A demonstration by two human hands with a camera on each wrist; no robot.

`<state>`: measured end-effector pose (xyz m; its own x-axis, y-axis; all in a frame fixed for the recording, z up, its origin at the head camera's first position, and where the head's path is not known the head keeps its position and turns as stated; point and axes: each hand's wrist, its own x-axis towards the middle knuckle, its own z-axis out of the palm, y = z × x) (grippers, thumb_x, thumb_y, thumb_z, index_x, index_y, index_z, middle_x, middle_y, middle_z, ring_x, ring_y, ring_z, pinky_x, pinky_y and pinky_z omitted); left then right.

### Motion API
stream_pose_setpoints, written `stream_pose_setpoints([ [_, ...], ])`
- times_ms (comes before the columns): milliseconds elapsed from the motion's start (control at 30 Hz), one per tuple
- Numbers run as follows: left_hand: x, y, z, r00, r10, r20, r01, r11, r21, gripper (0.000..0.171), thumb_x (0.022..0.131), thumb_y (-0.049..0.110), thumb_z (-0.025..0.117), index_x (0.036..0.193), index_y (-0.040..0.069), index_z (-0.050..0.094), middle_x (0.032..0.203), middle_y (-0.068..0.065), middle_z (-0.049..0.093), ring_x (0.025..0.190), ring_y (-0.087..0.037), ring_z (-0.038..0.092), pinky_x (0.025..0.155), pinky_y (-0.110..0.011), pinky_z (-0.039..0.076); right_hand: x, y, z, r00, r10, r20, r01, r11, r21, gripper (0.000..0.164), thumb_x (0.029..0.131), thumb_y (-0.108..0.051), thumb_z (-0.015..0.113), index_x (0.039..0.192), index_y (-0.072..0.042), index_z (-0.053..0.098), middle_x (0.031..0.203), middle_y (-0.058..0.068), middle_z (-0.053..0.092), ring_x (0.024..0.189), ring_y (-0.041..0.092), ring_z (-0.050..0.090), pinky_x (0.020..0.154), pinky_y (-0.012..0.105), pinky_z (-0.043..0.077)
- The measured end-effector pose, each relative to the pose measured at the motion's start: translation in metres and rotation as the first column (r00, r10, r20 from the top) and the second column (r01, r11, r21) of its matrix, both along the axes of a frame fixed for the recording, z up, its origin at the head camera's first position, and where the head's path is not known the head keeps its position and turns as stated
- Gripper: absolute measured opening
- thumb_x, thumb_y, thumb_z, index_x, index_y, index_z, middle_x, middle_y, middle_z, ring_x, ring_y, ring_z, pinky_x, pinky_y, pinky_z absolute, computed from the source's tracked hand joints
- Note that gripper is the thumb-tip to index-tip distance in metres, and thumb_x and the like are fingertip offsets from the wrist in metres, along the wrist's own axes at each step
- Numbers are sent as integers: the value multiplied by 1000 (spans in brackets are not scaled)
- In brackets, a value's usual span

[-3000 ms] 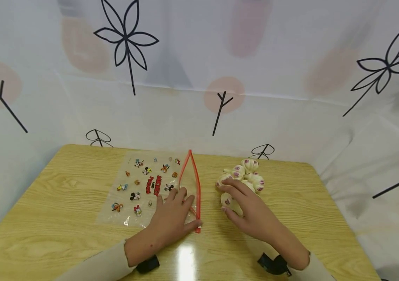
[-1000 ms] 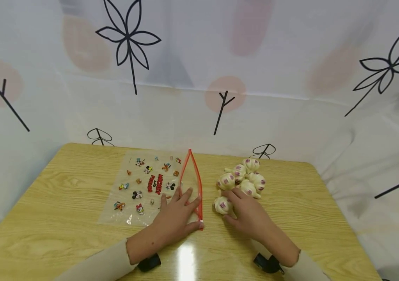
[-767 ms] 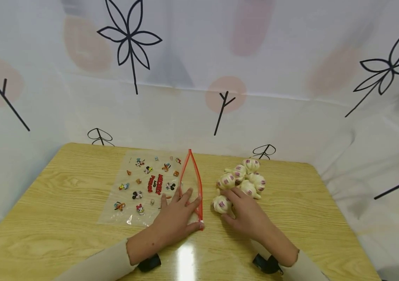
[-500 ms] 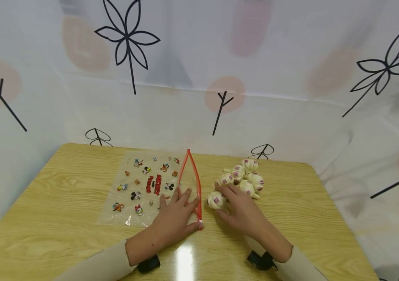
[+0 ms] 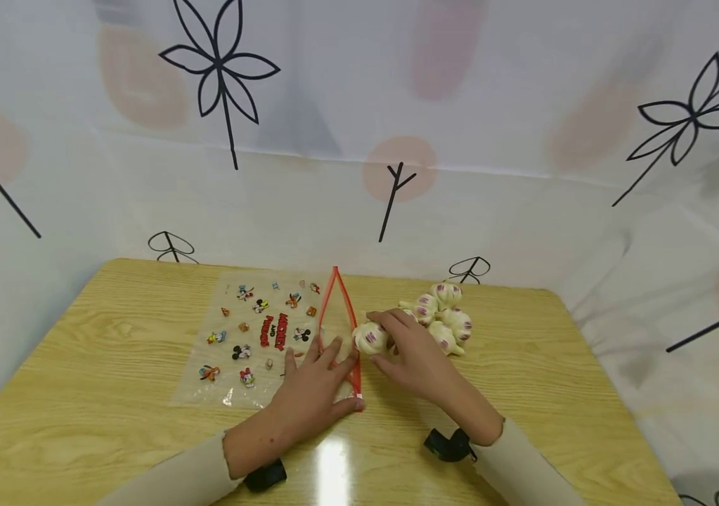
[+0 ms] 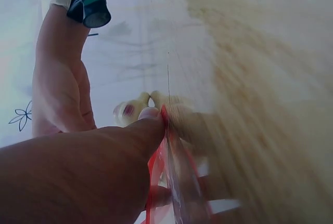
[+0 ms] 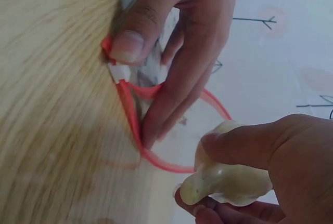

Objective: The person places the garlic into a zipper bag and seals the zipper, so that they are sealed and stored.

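A clear zip bag [image 5: 251, 337] with cartoon prints lies flat on the table, its red-edged mouth spread toward the right. My left hand [image 5: 308, 390] lies over its near part, fingers spread and straight. In the right wrist view, the left fingers [image 7: 174, 96] reach in at the mouth while the thumb presses the red zip end [image 7: 120, 72]. My right hand [image 5: 415, 362] holds a garlic bulb [image 5: 370, 339] between thumb and fingers, right at the bag's mouth. Just right of it sit several more garlic bulbs [image 5: 457, 323], one partly hidden by this hand.
The wooden table [image 5: 523, 393] has a rounded far edge. A white cloth [image 5: 308, 211] with flower and twig drawings hangs behind and at both sides. Black camera mounts [image 5: 450, 445] sit at both wrists.
My right hand has taken the nearest garlic bulb from the group and carried it left to the bag's mouth. The left hand has stayed on the bag, its fingers shifting slightly at the mouth.
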<state>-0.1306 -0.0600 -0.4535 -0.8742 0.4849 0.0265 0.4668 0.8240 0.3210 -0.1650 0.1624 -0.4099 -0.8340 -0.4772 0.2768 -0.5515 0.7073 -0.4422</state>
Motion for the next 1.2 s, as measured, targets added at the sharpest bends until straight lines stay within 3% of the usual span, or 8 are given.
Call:
stream_pose_setpoints([
  [133, 0, 0, 0, 1000, 2, -7, -2, 1000, 8, 77, 97, 66, 64, 159, 23, 52, 169, -16, 37, 154, -54, 27, 105, -89, 27, -7, -10, 2, 999, 35, 39, -33, 999, -32, 66, 89, -11, 87, 148, -8, 59, 129, 8, 65, 87, 18, 66, 73, 27, 56],
  [333, -1, -1, -1, 1000, 3, -12, -3, 1000, 8, 83, 96, 68, 64, 165, 27, 42, 173, -11, 29, 156, -53, 22, 105, -90, 25, -17, -28, 0, 996, 64, 65, -60, 996, -65, 62, 92, -10, 84, 148, -5, 59, 129, 9, 60, 88, 20, 65, 73, 28, 56],
  [700, 0, -1, -1, 1000, 5, -8, -5, 1000, -3, 79, 97, 66, 64, 160, 21, 51, 172, -12, 33, 156, -52, 25, 105, -89, 27, -32, -55, -10, 999, -17, 43, 17, 1000, 11, 62, 92, -16, 82, 149, -7, 58, 131, 13, 59, 83, 16, 54, 71, 33, 51],
  [1000, -2, 1, 1, 1000, 9, 5, -9, 1000, -1, 77, 97, 66, 65, 160, 24, 52, 171, -12, 34, 155, -55, 25, 105, -89, 26, -42, -64, -11, 994, -103, 37, 102, 994, 30, 64, 92, -13, 83, 150, -4, 56, 134, 18, 60, 91, 23, 60, 77, 39, 55],
  [1200, -1, 1, 1, 1000, 5, -22, -5, 1000, -12, 74, 98, 64, 65, 159, 24, 53, 170, -11, 37, 152, -55, 31, 104, -89, 28, -49, -64, -14, 982, -161, 99, 161, 987, 2, 60, 95, -7, 75, 151, 1, 55, 118, 15, 67, 87, 21, 62, 73, 35, 55],
])
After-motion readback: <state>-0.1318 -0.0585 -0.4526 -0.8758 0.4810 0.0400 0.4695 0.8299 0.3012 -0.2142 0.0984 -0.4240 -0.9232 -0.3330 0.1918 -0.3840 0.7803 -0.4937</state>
